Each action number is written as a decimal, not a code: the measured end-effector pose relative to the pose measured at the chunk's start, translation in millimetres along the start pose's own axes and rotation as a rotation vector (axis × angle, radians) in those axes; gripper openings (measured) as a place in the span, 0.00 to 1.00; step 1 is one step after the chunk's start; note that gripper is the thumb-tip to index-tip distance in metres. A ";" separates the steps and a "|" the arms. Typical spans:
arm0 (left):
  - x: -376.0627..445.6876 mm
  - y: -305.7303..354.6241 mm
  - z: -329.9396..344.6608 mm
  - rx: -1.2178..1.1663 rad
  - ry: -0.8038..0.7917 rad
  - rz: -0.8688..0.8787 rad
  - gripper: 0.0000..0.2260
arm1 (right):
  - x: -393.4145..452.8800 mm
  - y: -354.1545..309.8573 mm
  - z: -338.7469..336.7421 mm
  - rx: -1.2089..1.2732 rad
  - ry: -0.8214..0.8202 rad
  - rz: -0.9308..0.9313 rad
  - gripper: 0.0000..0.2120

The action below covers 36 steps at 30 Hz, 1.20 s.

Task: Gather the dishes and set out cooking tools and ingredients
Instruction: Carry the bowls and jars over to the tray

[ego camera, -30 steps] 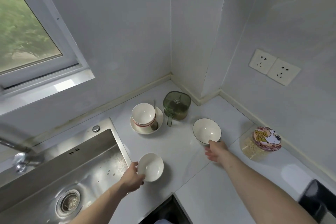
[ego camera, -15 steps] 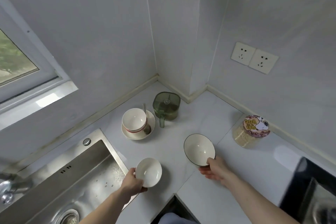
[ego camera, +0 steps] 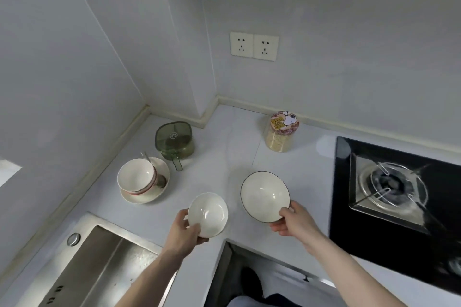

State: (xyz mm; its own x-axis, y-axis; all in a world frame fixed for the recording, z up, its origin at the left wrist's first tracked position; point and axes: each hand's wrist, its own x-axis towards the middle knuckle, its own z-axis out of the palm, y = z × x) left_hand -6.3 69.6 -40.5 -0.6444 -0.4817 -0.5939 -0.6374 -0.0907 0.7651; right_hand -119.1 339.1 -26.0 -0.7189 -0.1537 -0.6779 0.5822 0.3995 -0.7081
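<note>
My left hand (ego camera: 183,233) grips a small plain white bowl (ego camera: 208,214) by its near rim, lifted above the white counter (ego camera: 224,157). My right hand (ego camera: 293,219) pinches the near rim of a larger white bowl with a dark rim line (ego camera: 264,195), tilted toward me above the counter. Further left, stacked red-striped bowls (ego camera: 137,178) sit on a white plate (ego camera: 161,190) with a spoon (ego camera: 159,179) beside them.
A green lidded container with a handle (ego camera: 174,141) stands near the corner. A clear jar with a cartoon lid (ego camera: 282,132) stands by the back wall. A black gas hob (ego camera: 399,192) lies at right, a steel sink (ego camera: 94,264) at lower left. Wall sockets (ego camera: 254,46) sit above.
Both hands have lifted their bowls and drawn them closer together toward me. The view has swung right, bringing the hob in and losing the window and tap.
</note>
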 end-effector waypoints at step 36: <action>-348.2 -15.5 448.0 0.305 -0.740 0.290 0.18 | -356.1 343.9 -397.4 0.588 0.737 -0.006 0.15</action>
State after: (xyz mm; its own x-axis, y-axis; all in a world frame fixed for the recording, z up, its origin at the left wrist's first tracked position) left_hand 38.7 629.2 43.1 -0.8419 0.2542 -0.4760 -0.4223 0.2387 0.8745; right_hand 186.3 890.4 50.4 -0.6642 0.5367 -0.5204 0.5315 -0.1504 -0.8336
